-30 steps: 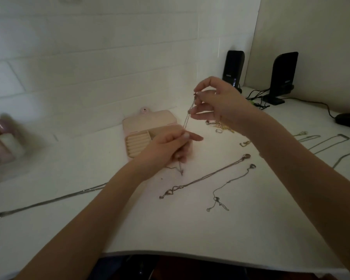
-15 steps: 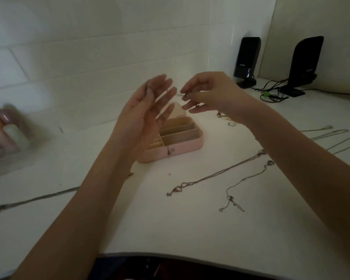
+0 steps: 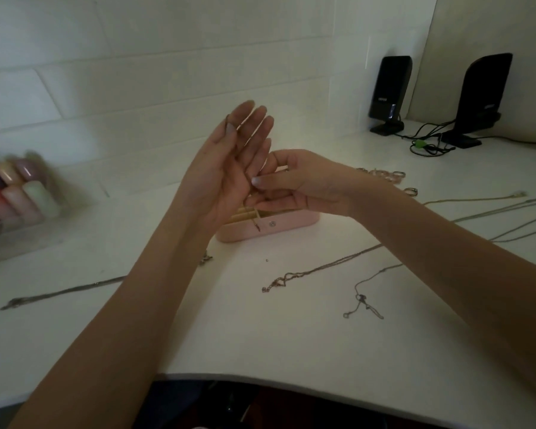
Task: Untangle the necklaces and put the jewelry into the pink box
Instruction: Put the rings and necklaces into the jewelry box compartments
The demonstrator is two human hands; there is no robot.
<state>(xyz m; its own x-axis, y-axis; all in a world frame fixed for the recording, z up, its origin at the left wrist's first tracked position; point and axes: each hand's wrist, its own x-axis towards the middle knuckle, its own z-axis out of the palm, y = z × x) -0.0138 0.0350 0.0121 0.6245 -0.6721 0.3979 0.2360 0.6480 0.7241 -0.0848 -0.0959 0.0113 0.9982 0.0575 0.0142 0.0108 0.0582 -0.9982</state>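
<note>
Pink box half hidden behind both hands.

Bare white tabletop near front edge: open passage. Obstructions: open pink jewelry box at centre; thin metal chains strewn right; long silver chain left; two black upright speakers with cables, rear right.

Both forearms are bare, no sleeves up to frame edge; left hand and right hand w/o gloves; right thumb nail is long, w/ pale polish; a thin dark ring-like band on left index finger, not sure.
</note>
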